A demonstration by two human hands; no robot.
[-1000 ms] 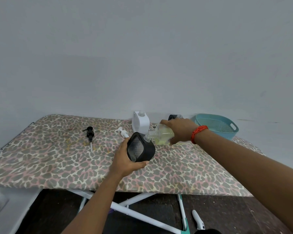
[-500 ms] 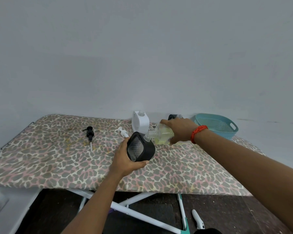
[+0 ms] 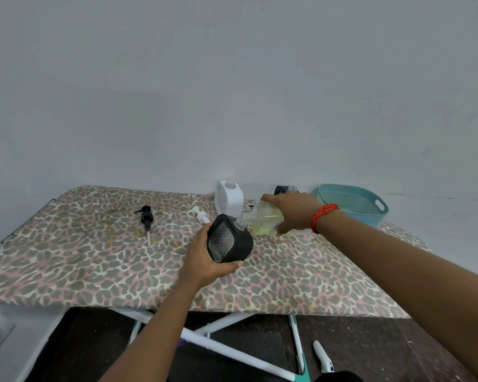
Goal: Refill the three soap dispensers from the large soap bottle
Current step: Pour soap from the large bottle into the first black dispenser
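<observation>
My left hand (image 3: 202, 260) grips a black soap dispenser (image 3: 229, 240) with a clear ribbed window, tilted above the table. My right hand (image 3: 293, 213) grips the large clear soap bottle (image 3: 262, 217), tipped sideways with yellowish soap inside; its neck meets the black dispenser's top opening. A white dispenser (image 3: 229, 201) with its pump off stands behind them. A second black dispenser (image 3: 280, 191) shows partly behind my right hand. A black pump head (image 3: 146, 217) and a white pump head (image 3: 200, 215) lie on the table to the left.
The table (image 3: 94, 260) wears a leopard-print cover and stands against a grey wall. A teal plastic basket (image 3: 353, 204) sits at its far right. White folding legs (image 3: 224, 346) and a white object (image 3: 323, 357) on the dark floor show below the front edge.
</observation>
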